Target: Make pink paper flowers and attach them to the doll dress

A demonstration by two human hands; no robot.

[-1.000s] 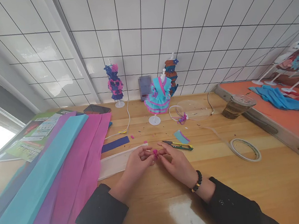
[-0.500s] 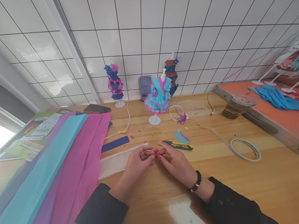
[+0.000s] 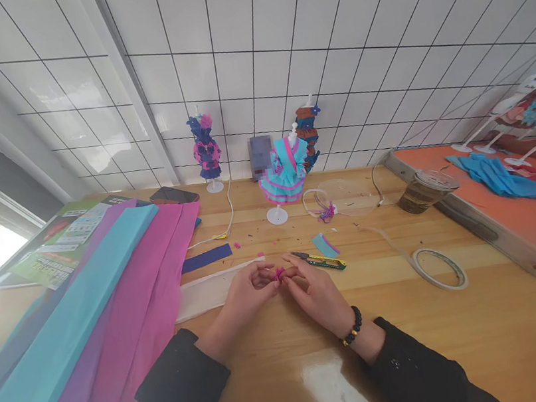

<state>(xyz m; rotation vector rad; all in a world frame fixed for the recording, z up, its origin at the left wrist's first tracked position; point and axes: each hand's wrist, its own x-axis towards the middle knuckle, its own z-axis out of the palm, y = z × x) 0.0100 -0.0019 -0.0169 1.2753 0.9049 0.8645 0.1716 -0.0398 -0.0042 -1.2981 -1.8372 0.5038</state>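
Observation:
Between my fingertips is a small magenta paper piece (image 3: 279, 272), low over the wooden table (image 3: 418, 326). My left hand (image 3: 250, 290) pinches it from the left with thumb and forefinger. From the right, my right hand (image 3: 314, 288), with a black bead bracelet at the wrist, pinches the same piece. Just beyond my right hand lies a yellow-green and black cutter (image 3: 326, 261), beside a light blue strip with a purple edge (image 3: 326, 245). A white strip (image 3: 206, 293) runs partly behind my left hand, and a dark blue strip (image 3: 207, 258) lies past it.
Large coloured paper sheets (image 3: 134, 288) cover the left side. A doll stand with a turquoise and pink dress (image 3: 286, 171) stands ahead, with two more dressed stands behind. At right are a tape roll (image 3: 440, 268), a lidded cup (image 3: 425, 191) and an orange surface (image 3: 517, 217).

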